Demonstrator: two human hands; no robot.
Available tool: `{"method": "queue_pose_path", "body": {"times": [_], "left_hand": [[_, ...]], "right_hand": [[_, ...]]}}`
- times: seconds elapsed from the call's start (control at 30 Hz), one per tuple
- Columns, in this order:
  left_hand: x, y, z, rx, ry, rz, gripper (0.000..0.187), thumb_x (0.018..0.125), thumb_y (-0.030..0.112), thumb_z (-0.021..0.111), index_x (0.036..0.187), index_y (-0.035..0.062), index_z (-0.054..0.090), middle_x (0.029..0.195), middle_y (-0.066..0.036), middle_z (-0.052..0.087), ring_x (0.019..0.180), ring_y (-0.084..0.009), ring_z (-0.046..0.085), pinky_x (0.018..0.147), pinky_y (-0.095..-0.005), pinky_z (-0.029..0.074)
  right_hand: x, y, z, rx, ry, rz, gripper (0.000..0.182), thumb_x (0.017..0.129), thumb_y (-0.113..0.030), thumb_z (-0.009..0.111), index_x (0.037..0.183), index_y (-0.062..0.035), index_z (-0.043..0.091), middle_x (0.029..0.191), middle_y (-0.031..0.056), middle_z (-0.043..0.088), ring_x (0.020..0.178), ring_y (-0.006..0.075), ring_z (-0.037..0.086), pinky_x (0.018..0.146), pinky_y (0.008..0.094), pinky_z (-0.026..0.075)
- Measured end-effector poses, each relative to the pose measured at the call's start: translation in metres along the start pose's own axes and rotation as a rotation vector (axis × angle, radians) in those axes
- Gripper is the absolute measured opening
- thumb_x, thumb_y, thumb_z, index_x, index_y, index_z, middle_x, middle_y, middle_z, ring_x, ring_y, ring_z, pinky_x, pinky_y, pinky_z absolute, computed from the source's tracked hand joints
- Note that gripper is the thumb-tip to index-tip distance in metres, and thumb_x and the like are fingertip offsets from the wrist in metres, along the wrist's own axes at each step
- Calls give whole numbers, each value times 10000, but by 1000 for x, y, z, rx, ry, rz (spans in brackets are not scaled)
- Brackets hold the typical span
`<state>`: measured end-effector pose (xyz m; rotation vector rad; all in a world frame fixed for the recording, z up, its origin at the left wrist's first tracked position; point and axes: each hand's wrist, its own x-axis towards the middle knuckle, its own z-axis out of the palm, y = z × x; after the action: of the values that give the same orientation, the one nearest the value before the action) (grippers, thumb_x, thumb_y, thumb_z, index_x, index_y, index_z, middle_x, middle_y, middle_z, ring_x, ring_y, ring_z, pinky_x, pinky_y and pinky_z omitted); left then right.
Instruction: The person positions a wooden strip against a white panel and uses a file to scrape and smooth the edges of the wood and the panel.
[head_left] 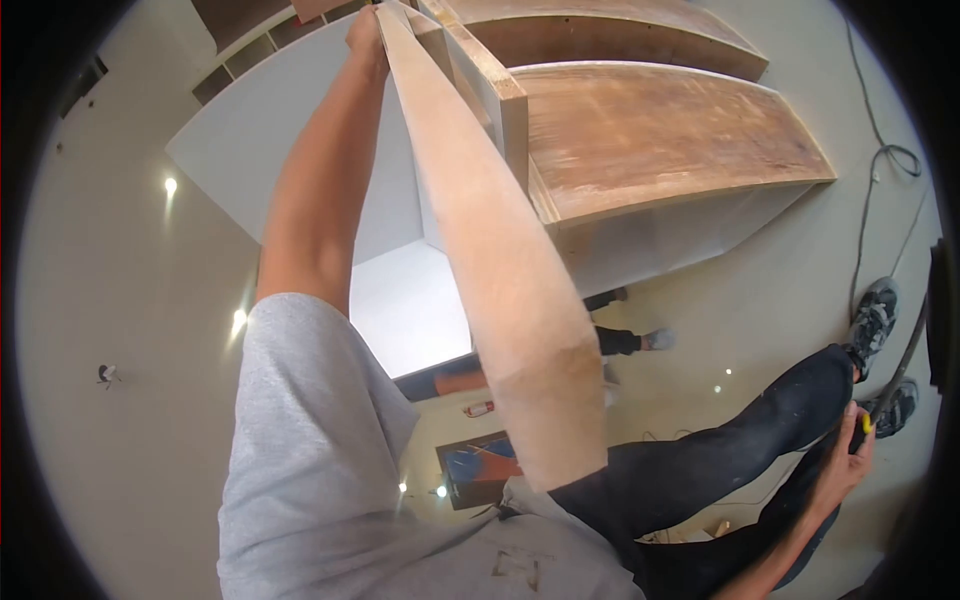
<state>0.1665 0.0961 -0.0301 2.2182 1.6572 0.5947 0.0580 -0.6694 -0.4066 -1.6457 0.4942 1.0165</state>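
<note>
A long, pale wooden board (500, 250) stretches from the top of the head view down toward my chest. Its far end is gripped by my left hand (366, 32), at the edge of the wooden cabinet frame (515, 125). Low on the right, beside my black-trousered legs, my right hand (848, 462) is closed with a small yellow object (867, 424) at its fingertips. A dark hose-like line (905, 360) runs up from there; most of what this hand holds is hidden.
Brown-faced wooden panels (670, 130) form the cabinet on the right, with white panels (300, 130) on the left. Another person's shoe (658, 340) shows beyond the board. A grey cable (868, 180) loops over the floor. A dark box (480, 465) sits below.
</note>
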Motion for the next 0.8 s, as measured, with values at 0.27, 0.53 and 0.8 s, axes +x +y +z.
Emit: {"method": "queue_pose_path", "body": {"times": [0.27, 0.53, 0.8], "left_hand": [[-2, 4, -7, -131, -23, -39, 413, 971, 270, 586, 1180, -63, 712, 1110, -165, 766, 917, -291, 769, 821, -432, 623], [-5, 13, -5, -185, -44, -58, 415, 968, 265, 592, 1184, -71, 706, 1111, -169, 765, 922, -299, 769, 827, -437, 625], [-5, 20, -4, -205, -57, -55, 418, 965, 260, 598, 1188, -79, 699, 1112, -173, 764, 926, -307, 770, 833, -442, 628]], "right_hand": [[-5, -20, 5, -101, -17, -47, 253, 1072, -263, 689, 974, -33, 648, 825, -47, 483, 775, 71, 422, 703, 241, 350], [-9, -25, 9, -8, -27, 14, 251, 1068, -276, 696, 1012, -33, 662, 866, -39, 519, 796, 85, 440, 740, 247, 369], [3, -5, -1, -92, -49, -8, 275, 1057, -314, 714, 1045, -41, 691, 863, -43, 533, 791, 62, 418, 712, 229, 344]]}}
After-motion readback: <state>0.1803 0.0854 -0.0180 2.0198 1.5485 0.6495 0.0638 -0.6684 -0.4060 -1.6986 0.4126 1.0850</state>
